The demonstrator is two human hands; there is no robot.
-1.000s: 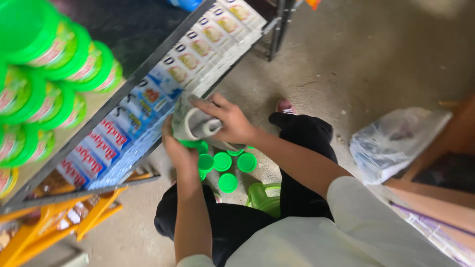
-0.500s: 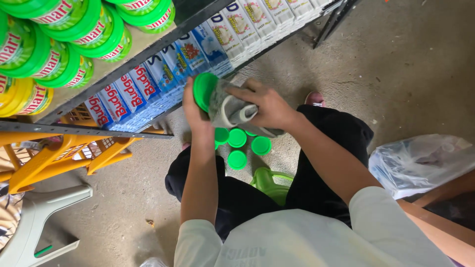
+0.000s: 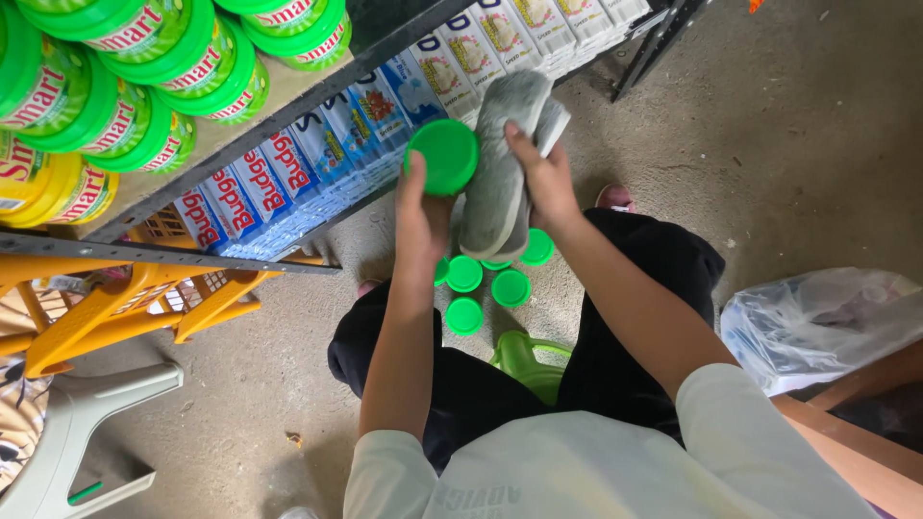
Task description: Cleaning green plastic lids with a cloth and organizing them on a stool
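My left hand [image 3: 420, 213] holds up a round tub with a green lid [image 3: 442, 156], lid facing me. My right hand [image 3: 544, 177] grips a folded grey cloth [image 3: 501, 163] and presses it against the side of the tub. Below my hands, several more green-lidded tubs [image 3: 487, 280] stand on the concrete floor between my knees. I am squatting in black trousers in front of a metal shelf [image 3: 288, 91].
The shelf's upper level carries rows of green and yellow tubs [image 3: 125, 67]; the lower level holds blue and white cartons [image 3: 317, 144]. An orange plastic crate [image 3: 115, 298] and a pale plastic stool [image 3: 67, 442] sit at left. A clear plastic bag [image 3: 817, 317] lies at right beside a wooden edge.
Both hands have risen from near the floor, lifting the green-lidded tub and the cloth up toward the shelf. The view has tilted, bringing more of the shelf into view.
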